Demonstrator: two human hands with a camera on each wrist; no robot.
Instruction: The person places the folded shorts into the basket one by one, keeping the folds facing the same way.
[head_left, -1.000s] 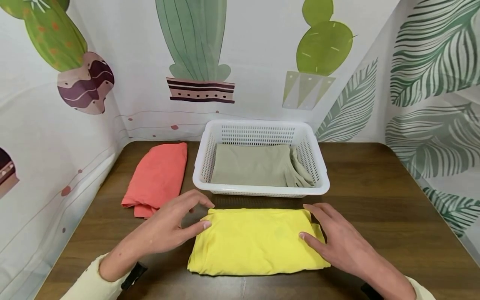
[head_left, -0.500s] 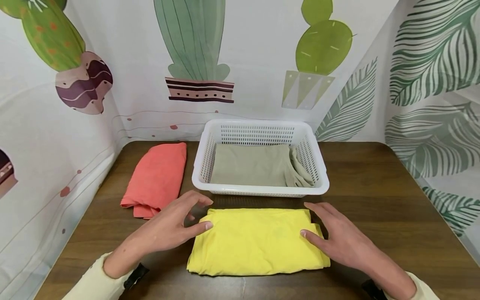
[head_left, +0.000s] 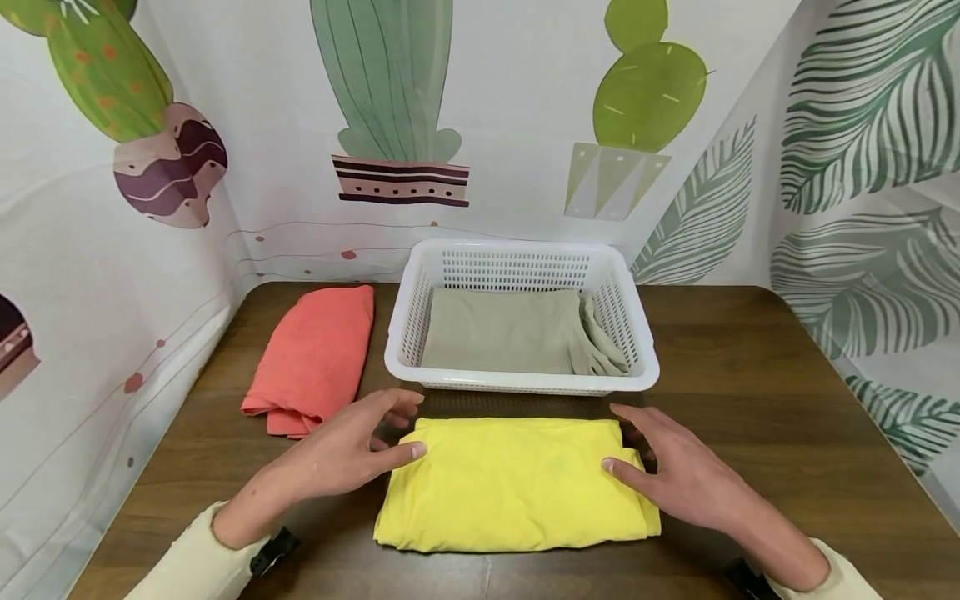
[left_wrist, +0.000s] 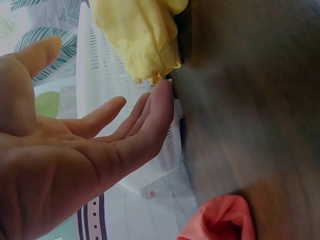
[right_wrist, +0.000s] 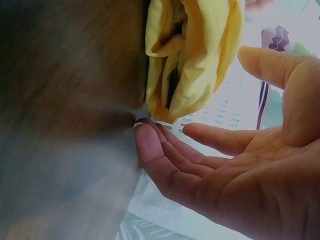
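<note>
A folded yellow cloth, which looks like a garment, lies flat on the table in front of the basket. At its left end is my left hand, thumb and fingers spread apart and relaxed. My right hand takes a matching pose at the right end, its thumb over the cloth's edge. In the left wrist view the yellow cloth hangs beyond loosely bent fingers with nothing gripped. The right wrist view has the cloth's layered folded end close to the fingertips; whether they touch it I cannot tell.
Behind the yellow cloth stands a white perforated basket with a folded grey-green cloth inside. A folded coral-red cloth lies at the left of the brown table. A cactus-printed curtain rises behind the table.
Both hands stay at the cloth's ends with only slight shifts; the left hand's fingers have lowered a little. The yellow cloth, basket and red cloth keep their places.
</note>
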